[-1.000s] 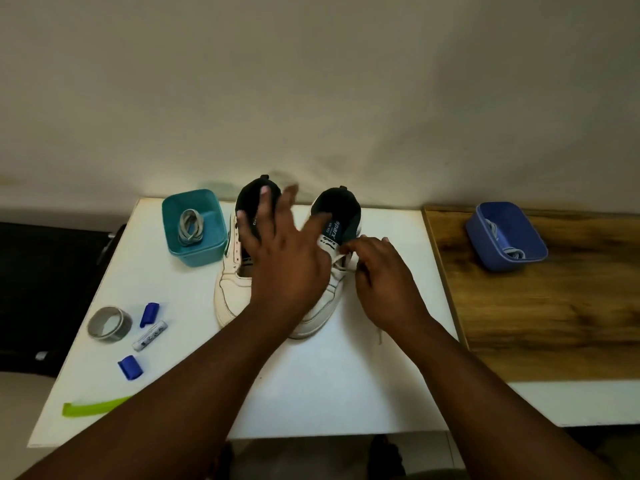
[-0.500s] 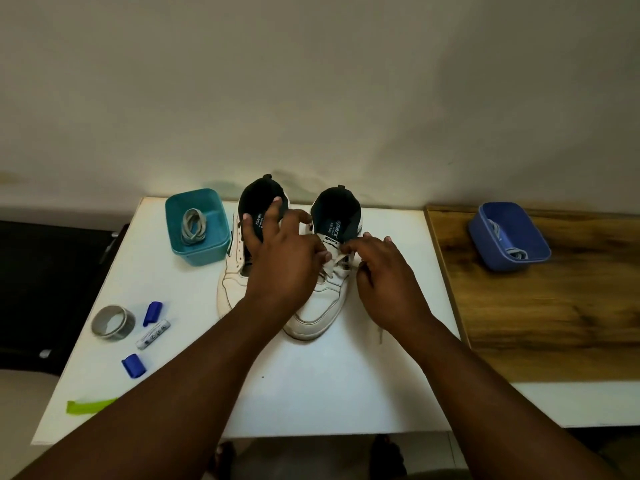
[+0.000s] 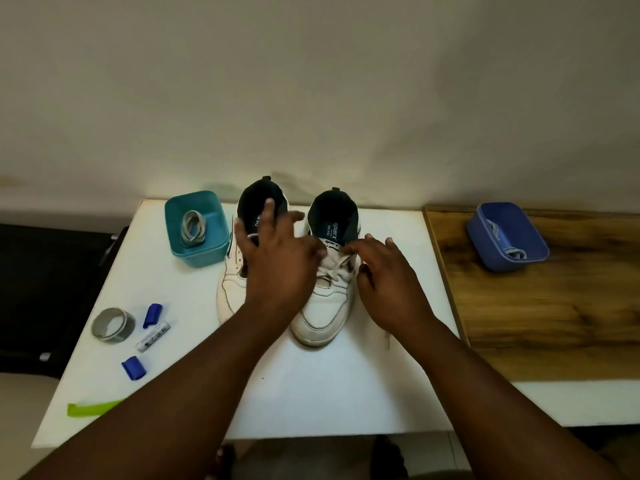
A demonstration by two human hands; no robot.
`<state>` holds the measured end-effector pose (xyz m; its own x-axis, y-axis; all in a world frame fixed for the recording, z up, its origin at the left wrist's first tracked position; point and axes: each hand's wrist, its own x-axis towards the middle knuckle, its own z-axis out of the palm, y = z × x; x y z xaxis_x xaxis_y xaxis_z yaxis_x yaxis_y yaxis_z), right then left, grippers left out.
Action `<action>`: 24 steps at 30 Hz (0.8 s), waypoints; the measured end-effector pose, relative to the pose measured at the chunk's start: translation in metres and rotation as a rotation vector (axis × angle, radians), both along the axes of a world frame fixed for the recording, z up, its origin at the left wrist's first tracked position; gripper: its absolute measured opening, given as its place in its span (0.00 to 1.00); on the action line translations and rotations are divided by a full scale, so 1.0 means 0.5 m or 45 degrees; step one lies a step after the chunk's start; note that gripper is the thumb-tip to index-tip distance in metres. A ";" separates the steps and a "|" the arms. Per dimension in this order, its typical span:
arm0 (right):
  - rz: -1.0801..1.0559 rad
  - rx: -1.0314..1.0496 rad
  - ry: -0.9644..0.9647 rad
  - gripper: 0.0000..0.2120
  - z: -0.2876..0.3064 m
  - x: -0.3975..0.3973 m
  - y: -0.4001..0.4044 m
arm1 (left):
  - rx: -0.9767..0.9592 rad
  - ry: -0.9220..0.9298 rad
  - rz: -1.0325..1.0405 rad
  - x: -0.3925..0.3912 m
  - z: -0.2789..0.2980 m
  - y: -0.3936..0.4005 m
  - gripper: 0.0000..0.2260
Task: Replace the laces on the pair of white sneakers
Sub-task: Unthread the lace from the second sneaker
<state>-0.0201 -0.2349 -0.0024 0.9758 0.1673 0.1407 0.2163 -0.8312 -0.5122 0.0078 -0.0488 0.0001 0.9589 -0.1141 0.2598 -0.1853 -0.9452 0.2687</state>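
Two white sneakers with dark linings stand side by side on the white table (image 3: 311,393), toes toward me. The left sneaker (image 3: 230,289) is partly covered by my left hand (image 3: 277,268), whose fingers are spread over its opening while the thumb reaches toward the right sneaker (image 3: 322,313). That sneaker carries a white lace (image 3: 334,268) crossed over its tongue. My right hand (image 3: 388,285) pinches the lace near the top eyelets. A loose lace end (image 3: 387,341) trails on the table beside my right wrist.
A teal bin (image 3: 207,258) holding a coiled grey lace (image 3: 192,230) stands left of the sneakers. A blue bin (image 3: 533,247) with laces sits on the wooden top at right. A tape roll (image 3: 112,323), marker (image 3: 152,337), two blue caps and a green strip (image 3: 93,408) lie front left.
My left hand drew in toward the right sneaker's lace, then spread its fingers again over the left sneaker. My right hand stayed at the top of the lace.
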 end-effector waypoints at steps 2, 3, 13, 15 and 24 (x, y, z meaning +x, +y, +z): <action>-0.020 -0.011 -0.005 0.21 -0.001 0.003 -0.001 | -0.252 -0.222 0.329 0.014 0.020 0.022 0.10; -0.033 -0.011 -0.006 0.22 0.000 0.004 -0.002 | -0.495 -0.277 0.540 0.022 0.032 0.038 0.12; -0.042 0.005 -0.003 0.20 0.004 0.000 0.005 | 0.092 -0.039 -0.144 -0.007 -0.006 -0.002 0.13; -0.044 0.010 0.008 0.20 0.008 -0.003 0.004 | 0.060 0.089 -0.103 -0.004 -0.012 -0.002 0.10; -0.091 0.038 0.005 0.19 0.012 -0.006 0.000 | -0.861 -0.479 0.851 0.027 0.063 0.068 0.11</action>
<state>-0.0231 -0.2347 0.0036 0.9857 0.0932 0.1405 0.1550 -0.8288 -0.5377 0.0211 -0.0146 0.0318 0.6159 0.6963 0.3685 0.1416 -0.5580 0.8177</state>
